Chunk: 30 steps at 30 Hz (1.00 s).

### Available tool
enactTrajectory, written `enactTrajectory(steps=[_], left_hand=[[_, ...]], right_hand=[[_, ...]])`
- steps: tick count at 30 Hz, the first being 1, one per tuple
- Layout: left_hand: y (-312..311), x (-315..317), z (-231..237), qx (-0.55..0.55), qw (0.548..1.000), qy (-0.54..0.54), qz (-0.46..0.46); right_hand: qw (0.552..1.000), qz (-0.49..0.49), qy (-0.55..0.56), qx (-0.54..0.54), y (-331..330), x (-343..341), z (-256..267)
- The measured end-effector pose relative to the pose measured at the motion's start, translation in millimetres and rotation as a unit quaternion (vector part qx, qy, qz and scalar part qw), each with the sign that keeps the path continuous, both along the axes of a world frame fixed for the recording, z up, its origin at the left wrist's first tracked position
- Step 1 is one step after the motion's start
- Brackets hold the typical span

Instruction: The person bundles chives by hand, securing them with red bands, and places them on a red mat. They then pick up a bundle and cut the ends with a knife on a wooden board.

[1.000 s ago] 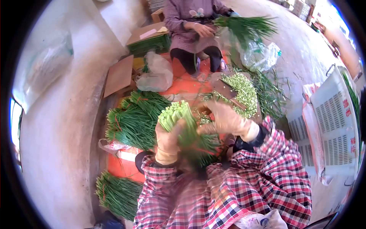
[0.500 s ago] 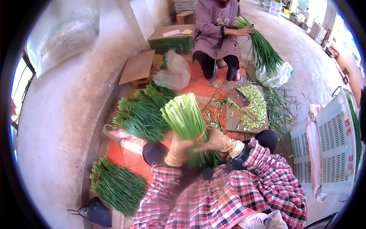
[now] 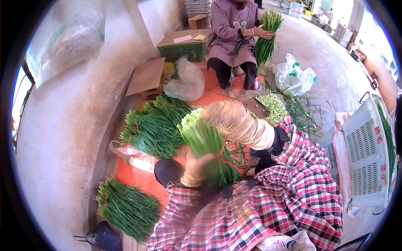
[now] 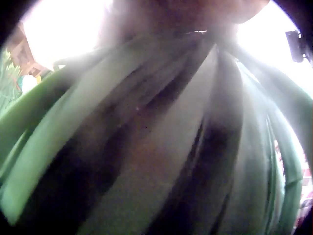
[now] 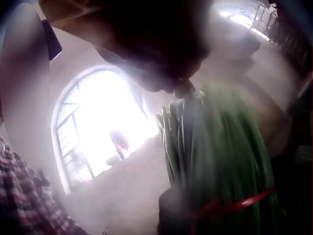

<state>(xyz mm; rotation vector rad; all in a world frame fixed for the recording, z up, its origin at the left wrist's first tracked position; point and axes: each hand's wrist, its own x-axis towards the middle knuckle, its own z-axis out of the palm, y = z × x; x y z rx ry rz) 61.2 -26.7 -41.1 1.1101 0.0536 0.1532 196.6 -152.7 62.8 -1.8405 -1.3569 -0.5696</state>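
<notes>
A thick bundle of green stalks with pale cut ends stands tilted in front of the person's lap, tied with a red band. The gloved left hand grips it from the left near the band. At the pale upper end, the gloved right hand lies against the right side of the ends; its fingertips are hidden in the head view. Dark, blurred fingers touch the tops of the stalks in the right wrist view. Leaves fill the left wrist view under the blurred left hand.
Tied green bundles lie at the left, another nearer. A board with chopped pieces lies beyond the right hand. A second person sits opposite, holding a bundle. A white crate stands at right.
My right hand has moved from beside the band up to the pale ends. My left hand still grips the bundle. The person opposite has raised their bundle upright.
</notes>
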Motion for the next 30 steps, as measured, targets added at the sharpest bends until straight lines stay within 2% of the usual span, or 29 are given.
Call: enactTrajectory(steps=[1, 2, 3, 4, 5, 6, 7, 8, 9, 10, 11, 12, 13, 14, 15, 16, 17, 18, 19, 20, 21, 22, 23, 24, 25, 26, 28, 29, 30], left_hand=[[0.6, -0.2, -0.2, -0.018, 0.999, -0.025, -0.010], [1.6, 0.5, 0.0, -0.035, 0.998, -0.050, -0.020], [1.6, 2.1, 0.6, -0.036, 0.998, -0.052, -0.021], [1.1, 3.4, 0.5, -0.024, 0.998, -0.051, -0.009], [0.9, 4.7, 0.6, -0.013, 0.999, -0.048, 0.005], [1.2, 5.3, -0.7, -0.015, 0.999, -0.049, 0.005], [1.2, 4.9, -3.0, -0.033, 0.998, -0.047, 0.006], [1.9, 5.1, -5.5, -0.051, 0.998, -0.043, 0.007], [2.8, 5.0, -8.3, -0.052, 0.998, -0.044, 0.008], [4.0, 4.8, -11.3, -0.041, 0.998, -0.047, 0.006], [5.9, 3.1, -17.4, -0.028, 0.998, -0.053, 0.003], [7.1, 3.4, -17.7, -0.029, 0.998, -0.054, 0.003], [8.0, 3.4, -17.3, -0.018, 0.999, -0.049, 0.001], [7.3, 3.8, -15.5, -0.007, 0.999, -0.045, -0.004], [7.2, 7.0, -13.5, -0.008, 0.999, -0.048, -0.009], [6.0, 10.5, -10.6, 0.002, 0.999, -0.039, -0.014], [2.8, 13.9, -7.9, 0.014, 0.999, -0.029, -0.022], [-1.2, 15.7, -16.0, 0.020, 0.999, -0.031, -0.034], [-6.1, 18.6, -13.3, 0.015, 0.998, -0.039, -0.045], [-11.4, 20.6, -11.5, 0.009, 0.997, -0.046, -0.055], [-10.9, 21.0, -10.4, 0.057, 0.996, 0.008, -0.074], [-13.7, 20.9, -8.0, 0.057, 0.995, 0.011, -0.080], [-15.3, 20.1, -4.5, 0.069, 0.994, 0.008, -0.082], [-16.2, 19.4, -2.7, 0.081, 0.993, 0.005, -0.081], [-19.0, 20.0, -5.2, 0.083, 0.993, 0.007, -0.079], [-19.2, 19.6, -5.5, 0.077, 0.994, 0.013, -0.079], [-18.2, 21.5, -8.8, 0.073, 0.994, 0.018, -0.080], [-18.0, 22.7, -11.7, 0.074, 0.993, 0.017, -0.090], [-18.9, 23.4, -14.8, 0.073, 0.992, 0.018, -0.102]], right_hand=[[0.991, -0.029, -0.129, -0.027, 0.8, 4.7, -1.1], [0.964, -0.057, -0.256, -0.054, 1.4, 11.6, 0.1], [0.970, -0.029, -0.242, -0.020, -1.7, 18.1, 13.4], [0.973, 0.041, -0.223, 0.046, -5.3, 31.5, 27.3], [0.942, -0.065, -0.324, 0.053, -11.8, 41.7, 42.0], [0.948, -0.220, -0.231, -0.014, -24.4, 64.5, 35.8], [0.993, 0.011, 0.070, 0.090, -43.9, 75.6, 70.2], [0.947, -0.160, -0.273, 0.060, -59.2, 85.0, 102.6], [0.959, -0.188, -0.197, 0.078, -78.7, 88.8, 125.2], [0.936, -0.283, -0.195, 0.077, -104.7, 99.5, 140.4], [0.846, -0.429, -0.316, 0.016, -133.6, 117.5, 154.2], [0.797, -0.425, -0.425, 0.061, -180.1, 165.1, 160.8], [0.799, -0.474, -0.366, 0.058, -207.2, 181.3, 165.3], [0.798, -0.475, -0.366, 0.057, -199.4, 171.0, 164.8], [0.819, -0.555, -0.143, -0.023, -176.4, 143.8, 162.3], [0.789, -0.600, 0.090, -0.099, -145.9, 112.7, 161.0], [0.829, -0.509, 0.121, -0.195, -98.7, 69.9, 171.2], [0.899, -0.340, 0.006, -0.276, -108.7, 76.1, 112.2], [0.976, -0.118, 0.012, -0.182, -76.6, 46.5, 103.2], [0.983, -0.024, -0.078, -0.167, -64.2, 46.3, 75.0], [0.984, 0.034, -0.080, -0.155, -51.4, 37.5, 62.9], [0.982, 0.095, -0.084, -0.142, -41.6, 30.5, 56.0], [0.982, 0.093, -0.083, -0.142, -36.4, 27.5, 53.3], [0.942, 0.039, -0.137, -0.302, -31.7, 25.3, 51.8], [0.873, -0.016, -0.188, -0.450, -32.1, 25.6, 47.5], [0.873, -0.015, -0.188, -0.450, -32.2, 28.2, 42.3], [0.866, 0.011, -0.305, -0.396, -34.9, 37.4, 26.8], [0.850, -0.029, -0.351, -0.391, -37.3, 37.1, 19.3], [0.851, -0.032, -0.347, -0.393, -40.9, 38.9, 18.6]])
